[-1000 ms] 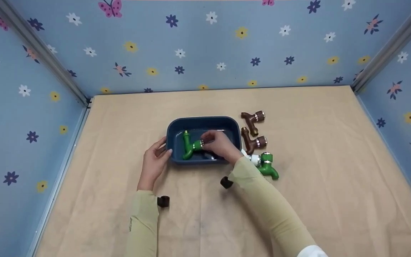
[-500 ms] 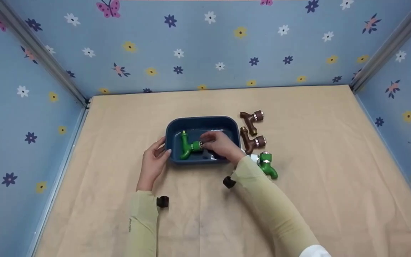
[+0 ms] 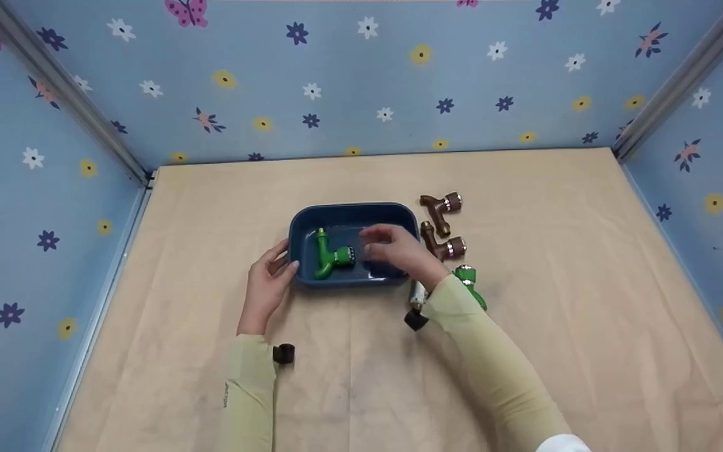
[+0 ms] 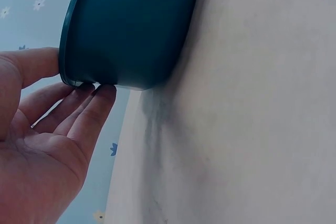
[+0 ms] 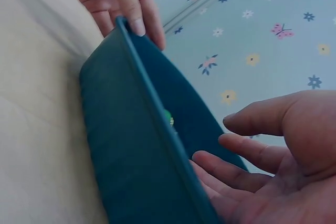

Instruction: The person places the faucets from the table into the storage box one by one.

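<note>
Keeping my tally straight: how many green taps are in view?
2: one green tap inside the blue tub, another green tap on the table right of it, partly hidden by the right sleeve. Others could be hidden there.

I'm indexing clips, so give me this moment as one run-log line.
left hand: pinches dark-blue rounded-rectangular basin; right hand: over basin, holding nothing; green bent-spout tap: lying in basin

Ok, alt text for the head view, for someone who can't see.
A left hand holds a blue tub; the right hand hovers beside the green tap inside. Two brown taps and another green one lie right of the tub.
</note>
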A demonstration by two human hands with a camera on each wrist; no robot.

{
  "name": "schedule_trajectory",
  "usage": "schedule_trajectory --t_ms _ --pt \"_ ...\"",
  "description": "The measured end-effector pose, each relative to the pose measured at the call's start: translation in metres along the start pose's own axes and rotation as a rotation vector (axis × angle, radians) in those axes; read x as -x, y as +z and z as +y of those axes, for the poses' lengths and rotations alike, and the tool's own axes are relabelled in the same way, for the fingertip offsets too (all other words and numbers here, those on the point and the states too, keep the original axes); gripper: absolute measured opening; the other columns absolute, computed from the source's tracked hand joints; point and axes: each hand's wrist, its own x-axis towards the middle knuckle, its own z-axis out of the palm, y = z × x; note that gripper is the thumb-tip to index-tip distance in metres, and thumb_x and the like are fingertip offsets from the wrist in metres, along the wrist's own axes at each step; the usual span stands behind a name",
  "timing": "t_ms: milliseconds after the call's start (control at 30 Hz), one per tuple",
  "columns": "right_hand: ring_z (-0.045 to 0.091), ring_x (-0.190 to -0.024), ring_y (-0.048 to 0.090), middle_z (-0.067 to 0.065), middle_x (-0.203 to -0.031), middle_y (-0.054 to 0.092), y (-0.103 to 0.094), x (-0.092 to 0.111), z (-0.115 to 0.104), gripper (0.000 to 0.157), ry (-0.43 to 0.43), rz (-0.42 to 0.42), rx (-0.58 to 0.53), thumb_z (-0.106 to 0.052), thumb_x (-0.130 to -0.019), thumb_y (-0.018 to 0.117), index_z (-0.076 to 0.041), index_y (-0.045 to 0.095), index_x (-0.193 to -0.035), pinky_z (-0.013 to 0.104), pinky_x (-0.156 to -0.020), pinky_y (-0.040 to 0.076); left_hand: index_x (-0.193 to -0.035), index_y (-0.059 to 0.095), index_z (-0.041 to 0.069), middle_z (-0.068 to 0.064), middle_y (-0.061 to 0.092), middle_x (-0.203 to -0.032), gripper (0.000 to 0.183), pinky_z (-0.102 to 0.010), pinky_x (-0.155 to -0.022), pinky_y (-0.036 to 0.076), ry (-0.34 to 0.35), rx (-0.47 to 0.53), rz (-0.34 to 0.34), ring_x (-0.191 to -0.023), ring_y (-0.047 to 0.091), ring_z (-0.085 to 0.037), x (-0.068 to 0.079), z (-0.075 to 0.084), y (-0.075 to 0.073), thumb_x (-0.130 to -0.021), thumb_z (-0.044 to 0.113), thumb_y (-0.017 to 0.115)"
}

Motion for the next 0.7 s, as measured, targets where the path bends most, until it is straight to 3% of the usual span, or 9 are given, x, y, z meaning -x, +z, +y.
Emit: schedule_trajectory --t_ms 133,400,700 --pt "0.042 -0.118 0.051 0.027 -0.127 0.053 -0.005 0.010 -0.003 0.034 -0.001 -0.030 -0.075 0.001 -0.095 0.055 0.007 0.052 -0.129 0.046 -0.098 0.045 -0.138 0.046 -0.006 -0.025 0.045 -0.139 0.050 -0.041 -0.105 0.039 0.016 -0.026 0.015 -0.123 0.048 -0.039 -0.002 -0.011 -0.001 -0.090 -0.004 0.062" --pt "0.038 -0.120 0.051 0.014 -0.124 0.059 -0.019 0.031 -0.007 0.038 -0.036 -0.041 -0.095 -0.005 -0.095 0.058 0.003 0.050 -0.132 0.039 -0.096 0.048 -0.139 0.046 -0.004 -0.021 0.046 -0.139 0.050 -0.035 -0.103 0.042 0.014 -0.064 0.013 -0.123 0.050 -0.032 -0.002 -0.013 -0.001 -0.091 -0.002 0.062" --pt "0.029 -0.118 0.055 0.019 -0.133 0.051 -0.036 0.053 -0.015 0.038 -0.067 -0.012 -0.160 -0.004 -0.095 0.057 0.005 0.049 -0.131 0.036 -0.097 0.047 -0.138 0.046 -0.004 -0.021 0.046 -0.139 0.050 -0.037 -0.104 0.041 0.011 -0.057 0.010 -0.123 0.050 -0.033 -0.002 -0.011 -0.001 -0.091 -0.002 0.062"
